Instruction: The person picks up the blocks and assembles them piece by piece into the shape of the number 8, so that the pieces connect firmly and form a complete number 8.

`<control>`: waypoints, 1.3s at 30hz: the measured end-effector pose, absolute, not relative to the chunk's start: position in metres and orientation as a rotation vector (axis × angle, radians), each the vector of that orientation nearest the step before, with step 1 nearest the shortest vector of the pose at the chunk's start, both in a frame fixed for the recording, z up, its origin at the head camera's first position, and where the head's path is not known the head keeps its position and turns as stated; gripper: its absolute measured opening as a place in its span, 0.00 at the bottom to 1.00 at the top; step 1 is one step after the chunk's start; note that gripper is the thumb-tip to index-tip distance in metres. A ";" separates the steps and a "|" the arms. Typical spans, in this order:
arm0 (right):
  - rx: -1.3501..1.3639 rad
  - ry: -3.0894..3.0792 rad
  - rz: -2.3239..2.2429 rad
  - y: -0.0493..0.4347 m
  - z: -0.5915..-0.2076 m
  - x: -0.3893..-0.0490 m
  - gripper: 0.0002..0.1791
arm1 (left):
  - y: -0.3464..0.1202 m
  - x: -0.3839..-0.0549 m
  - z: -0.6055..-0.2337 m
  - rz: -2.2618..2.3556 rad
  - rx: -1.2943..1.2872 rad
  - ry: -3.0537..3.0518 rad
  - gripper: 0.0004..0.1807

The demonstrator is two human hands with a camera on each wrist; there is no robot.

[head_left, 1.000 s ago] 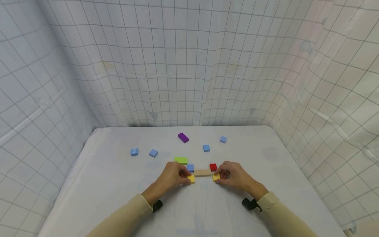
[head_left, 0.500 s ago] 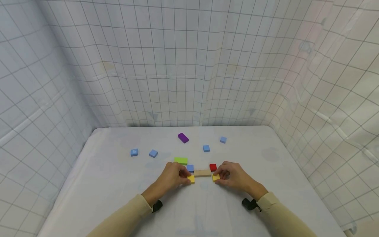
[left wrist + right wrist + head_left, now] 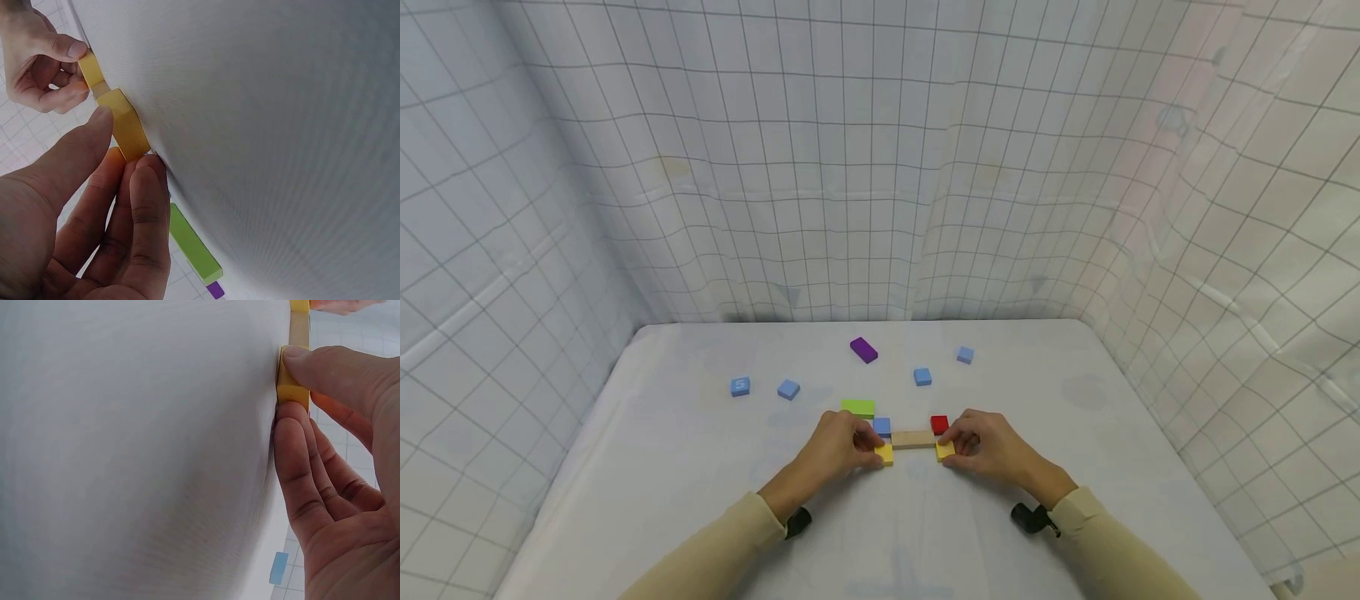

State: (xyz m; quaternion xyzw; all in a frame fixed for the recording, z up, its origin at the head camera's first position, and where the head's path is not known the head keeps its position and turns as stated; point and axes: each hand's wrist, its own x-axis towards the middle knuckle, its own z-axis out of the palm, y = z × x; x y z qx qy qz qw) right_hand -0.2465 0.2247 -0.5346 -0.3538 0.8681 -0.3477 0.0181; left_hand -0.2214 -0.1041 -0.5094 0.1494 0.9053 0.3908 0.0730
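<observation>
**The left hand (image 3: 838, 442) pinches the left yellow block (image 3: 886, 455); the right hand (image 3: 992, 446) pinches the right yellow block (image 3: 946, 451)**

A white cloth backdrop (image 3: 880, 167) with a dark grid stands behind the worktop (image 3: 662, 467) and along both its sides. The worktop is white, and all the blocks lie on its surface.

Two beige sleeves, the left sleeve (image 3: 715, 542) and the right sleeve (image 3: 1127, 546), reach in from the near edge, angled toward each other. Both hands meet the work near the middle of the worktop, each closed narrowly on its own block with the thumb on one side and fingertips against another. Black devices show at the left wrist (image 3: 798, 522) and the right wrist (image 3: 1030, 518).

Among the blocks, the tan block (image 3: 913, 440) is the longest, lying crosswise between the two yellow ones. Each yellow block sits just beside one end of it; whether they touch it cannot be told. The green block (image 3: 858, 408) lies beyond the left hand, and the purple block (image 3: 864, 350) lies slantwise farther back.

Smallest are the square pieces. A red block (image 3: 939, 425) sits just behind the right yellow block, and a near blue block (image 3: 882, 427) just behind the left one. Four other blue blocks (image 3: 922, 377) lie scattered farther out, two to the left and two to the right; the leftmost bears a white 5.
</observation>
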 end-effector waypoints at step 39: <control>-1.163 2.785 -1.038 0.231 -0.529 -0.248 0.16 | -0.104 -0.222 -0.509 1.184 0.434 2.713 0.10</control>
